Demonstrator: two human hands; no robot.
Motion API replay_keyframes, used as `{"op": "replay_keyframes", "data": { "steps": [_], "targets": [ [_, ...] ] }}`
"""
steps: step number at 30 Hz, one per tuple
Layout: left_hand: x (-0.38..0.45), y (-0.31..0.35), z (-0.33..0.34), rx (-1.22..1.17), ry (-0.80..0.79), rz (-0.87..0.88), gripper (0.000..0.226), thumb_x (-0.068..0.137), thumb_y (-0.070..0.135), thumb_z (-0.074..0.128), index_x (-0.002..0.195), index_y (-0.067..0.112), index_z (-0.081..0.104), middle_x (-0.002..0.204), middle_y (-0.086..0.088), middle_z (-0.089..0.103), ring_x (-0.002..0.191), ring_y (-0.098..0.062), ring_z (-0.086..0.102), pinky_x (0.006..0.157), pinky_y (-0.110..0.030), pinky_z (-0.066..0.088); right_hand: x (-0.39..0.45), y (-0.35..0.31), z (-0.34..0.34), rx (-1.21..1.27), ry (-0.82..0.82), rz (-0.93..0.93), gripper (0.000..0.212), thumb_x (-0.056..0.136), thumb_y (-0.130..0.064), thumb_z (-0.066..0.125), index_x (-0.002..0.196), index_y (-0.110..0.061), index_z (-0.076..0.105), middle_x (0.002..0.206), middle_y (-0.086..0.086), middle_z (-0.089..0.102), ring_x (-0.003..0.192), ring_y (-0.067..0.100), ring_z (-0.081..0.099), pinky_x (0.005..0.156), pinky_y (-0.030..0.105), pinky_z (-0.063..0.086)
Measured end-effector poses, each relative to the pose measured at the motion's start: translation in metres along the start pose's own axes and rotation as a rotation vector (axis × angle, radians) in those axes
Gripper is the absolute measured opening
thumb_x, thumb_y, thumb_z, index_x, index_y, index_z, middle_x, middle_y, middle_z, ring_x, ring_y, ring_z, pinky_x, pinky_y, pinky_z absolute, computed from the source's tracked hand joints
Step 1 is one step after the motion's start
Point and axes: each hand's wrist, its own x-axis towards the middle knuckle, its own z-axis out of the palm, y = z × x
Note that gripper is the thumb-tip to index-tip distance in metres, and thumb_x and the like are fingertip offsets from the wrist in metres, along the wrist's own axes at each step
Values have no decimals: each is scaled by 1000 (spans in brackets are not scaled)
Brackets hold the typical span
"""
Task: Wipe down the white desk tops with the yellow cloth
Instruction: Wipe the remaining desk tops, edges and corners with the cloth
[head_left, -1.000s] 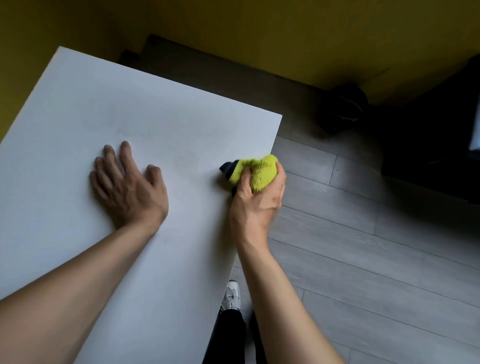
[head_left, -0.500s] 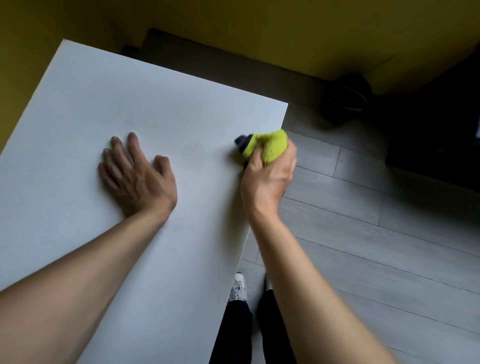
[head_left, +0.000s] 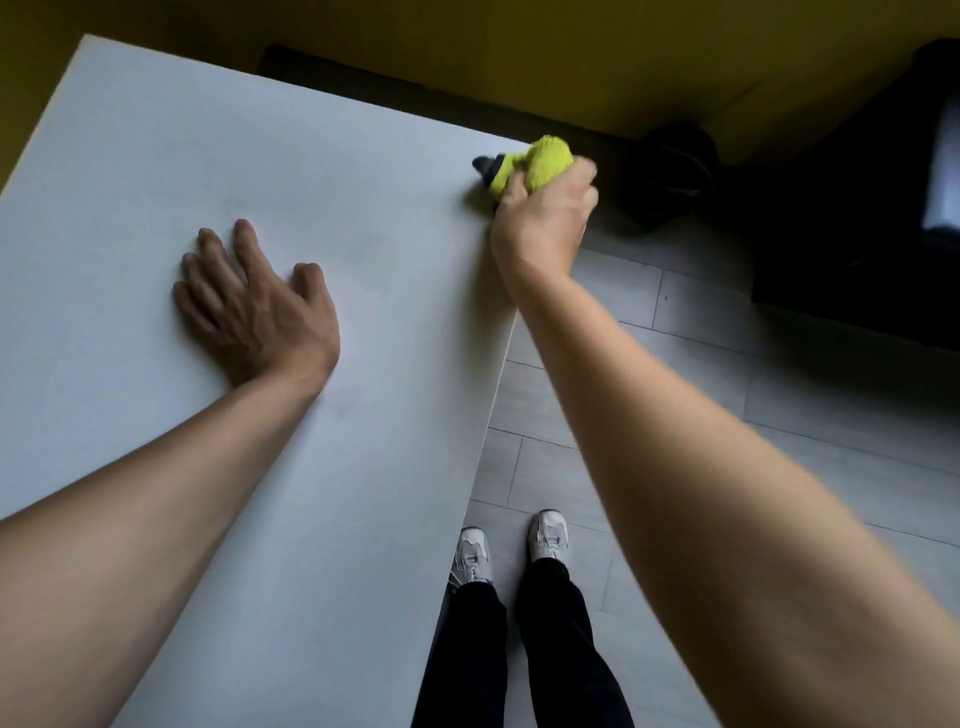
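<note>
The right hand (head_left: 545, 218) had its grip closed round the bunched yellow cloth (head_left: 540, 163), fingers curled over the wad so that only its top and left side showed above the knuckles. The cloth sat at the far right corner of the white worktop (head_left: 322, 218), touching the surface just inside that corner. Its long axis ran roughly along the far edge of the worktop, and a dark tip at its left end pointed inward, toward the middle of the worktop and away from the corner. The frame was slightly blurred there, so finer detail of the cloth could not be told.

The left hand (head_left: 254, 306) lay flat on the worktop, well to the left of the cloth and nearer the person, fingers straight and spread, holding nothing.

Off the right edge of the worktop lay a grey plank floor (head_left: 701, 405), with two pale shoes (head_left: 511, 548) and dark trouser legs standing just beside that edge. Beyond the corner where the cloth sat stood a yellow wall (head_left: 519, 52) and a dark round object (head_left: 675, 166) on the floor.
</note>
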Motion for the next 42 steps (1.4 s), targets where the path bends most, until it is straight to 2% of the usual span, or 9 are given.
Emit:
{"op": "replay_keyframes", "data": {
  "steps": [6, 11, 15, 19, 22, 27, 34, 37, 42],
  "targets": [
    [-1, -6, -3, -99, -7, 130, 62, 94, 41, 40, 151, 19, 47, 165, -11, 35, 155, -32, 27, 128, -52, 7, -23, 18, -6, 10, 8, -73, 45, 95, -29, 63, 130, -7, 44, 123, 15, 49, 113, 36, 53, 99, 41, 44],
    [-42, -31, -14, -128, -115, 565, 62, 95, 37, 40, 151, 11, 51, 160, -19, 42, 148, -41, 39, 126, -51, 20, -133, 73, -29, 33, -29, -152, 54, 92, -24, 67, 139, -9, 45, 124, 14, 50, 115, 36, 52, 101, 46, 44],
    [-132, -77, -35, -121, -165, 753, 61, 99, 33, 43, 155, 10, 47, 164, -18, 38, 151, -40, 37, 126, -53, 24, -235, 113, -56, 24, -102, -151, 65, 88, -26, 62, 146, -7, 40, 130, 11, 46, 122, 34, 49, 104, 44, 44],
    [-221, -133, -63, -89, -218, 703, 61, 101, 33, 40, 159, 11, 41, 169, -13, 29, 156, -35, 28, 126, -55, 23, -290, 135, -73, 7, -177, -185, 66, 91, -33, 53, 148, -6, 35, 134, 10, 42, 129, 34, 48, 107, 44, 45],
    [-257, -152, -73, -44, -245, 664, 61, 103, 33, 38, 160, 12, 37, 171, -10, 25, 158, -33, 23, 127, -56, 22, -283, 133, -69, -33, -163, -163, 66, 90, -28, 57, 148, -3, 36, 135, 17, 44, 128, 41, 47, 107, 50, 43],
    [-259, -151, -71, -46, -234, 634, 62, 101, 32, 39, 160, 15, 39, 171, -7, 26, 158, -30, 24, 127, -55, 22, -223, 110, -52, -44, -110, -155, 64, 87, -15, 68, 143, 1, 41, 128, 23, 47, 119, 45, 48, 106, 52, 39],
    [-258, -155, -68, -71, -224, 637, 62, 100, 32, 39, 160, 16, 39, 171, -6, 27, 159, -29, 23, 128, -53, 19, -129, 70, -41, 48, -125, -85, 46, 93, -23, 63, 131, -7, 42, 125, 14, 46, 111, 36, 54, 99, 44, 45],
    [-258, -157, -68, -80, -222, 638, 62, 100, 32, 40, 160, 17, 39, 171, -6, 27, 159, -29, 23, 128, -52, 18, -155, 82, -46, 54, -123, -82, 48, 92, -20, 64, 132, -6, 43, 124, 15, 47, 112, 37, 54, 99, 45, 45],
    [-258, -157, -67, -80, -198, 649, 62, 100, 33, 40, 160, 16, 40, 170, -8, 29, 158, -31, 25, 128, -53, 20, -290, 142, -79, 71, -195, -162, 59, 89, -13, 65, 142, -5, 40, 131, 14, 45, 123, 34, 49, 105, 44, 43]
  ]
}}
